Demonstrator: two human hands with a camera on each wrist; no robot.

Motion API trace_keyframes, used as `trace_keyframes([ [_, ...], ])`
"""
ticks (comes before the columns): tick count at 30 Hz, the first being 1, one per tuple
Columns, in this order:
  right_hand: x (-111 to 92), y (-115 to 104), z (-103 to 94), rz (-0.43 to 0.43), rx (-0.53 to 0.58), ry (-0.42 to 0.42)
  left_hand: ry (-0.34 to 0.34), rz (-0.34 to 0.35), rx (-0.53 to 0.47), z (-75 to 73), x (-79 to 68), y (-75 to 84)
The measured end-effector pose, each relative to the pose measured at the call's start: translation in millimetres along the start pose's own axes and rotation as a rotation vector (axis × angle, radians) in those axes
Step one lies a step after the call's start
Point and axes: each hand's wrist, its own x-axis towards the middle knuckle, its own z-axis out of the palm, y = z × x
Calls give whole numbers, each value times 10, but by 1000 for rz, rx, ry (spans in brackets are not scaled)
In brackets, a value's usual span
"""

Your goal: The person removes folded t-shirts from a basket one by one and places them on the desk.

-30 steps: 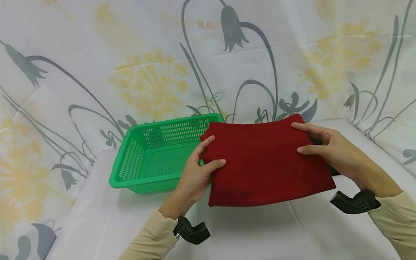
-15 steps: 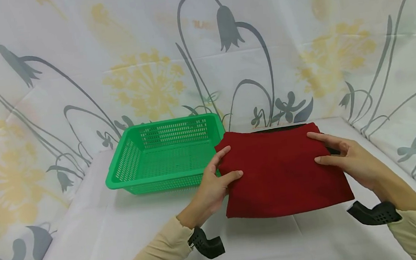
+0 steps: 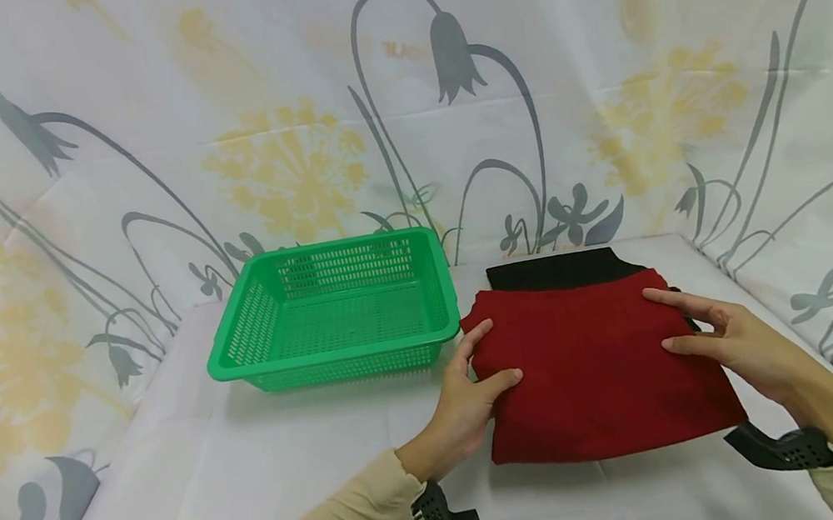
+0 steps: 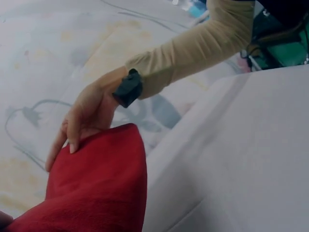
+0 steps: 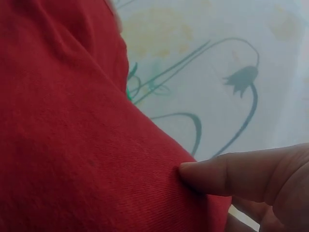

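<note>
A folded red cloth is held up in front of me, above the white table. My left hand pinches its left side, thumb on top and the other fingers partly hidden beneath. On the opposite side my right hand grips the cloth the same way. The right wrist view has the right thumb pressed onto the red fabric. Across the cloth in the left wrist view, the right hand holds the far edge. Behind the red cloth, a flat black cloth lies on the table, partly covered from view.
A green plastic basket with perforated walls stands at the back left, nothing seen inside it. White sheeting covers the table. A flower-printed curtain closes off the back and sides.
Both hands have moved right and toward me, carrying the red cloth lower in the head view. More of the black cloth and the basket's right side now shows.
</note>
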Motion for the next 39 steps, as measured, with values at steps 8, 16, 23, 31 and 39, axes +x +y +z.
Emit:
trace_keyframes([
  [8, -122, 168, -88, 39, -11, -20, 17, -7, 36, 132, -31, -214],
  [16, -213, 298, -185, 86, -27, -28, 44, -21, 43, 283, -78, -334],
  [23, -293, 372, -293, 147, -94, -33, 57, -43, 23, 392, -114, -433],
  [31, -357, 464, -352, 215, -67, -69, 44, -75, 5, 490, -158, -521],
  [39, -402, 583, -416, 256, -48, -98, 36, -144, -37, 549, -165, -608],
])
